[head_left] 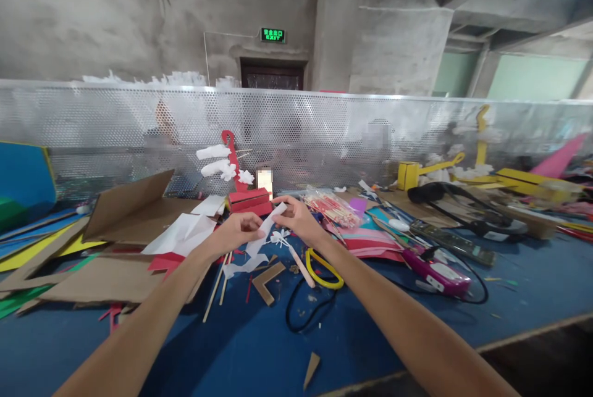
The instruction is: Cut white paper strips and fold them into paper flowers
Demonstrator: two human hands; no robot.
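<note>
In the head view both forearms reach out over the cluttered blue surface [259,347] and meet a little left of centre, where the two hands share one white paper strip [265,228]. The left hand [241,229] has its grip pressed together on the strip about midway along it, thumb and fingertips pinching from the left edge. The right hand [300,219] pinches the far upper end, its fingers closed on the paper from the right. The strip's long axis runs on a slant, from the far right at the right hand's fingertips down to the near left, and its loose tail curls below the left hand just above the surface. So the strip lies between the two grips, touching both, with the left hand nearer its middle and the right hand at its tip. Just beneath the hands lie a small white paper flower [280,237] on a wooden stick [300,264], a yellow loop [324,268], a black cord [301,317] and an L-shaped cardboard piece [267,281]. Just beyond the hands stands a red box [250,200]; white paper sheets [185,231] and cardboard sheets [130,205] spread to the left, a bag of sticks [331,207] and a magenta tool [435,273] to the right. A perforated metal screen [324,131] closes the far side.
</note>
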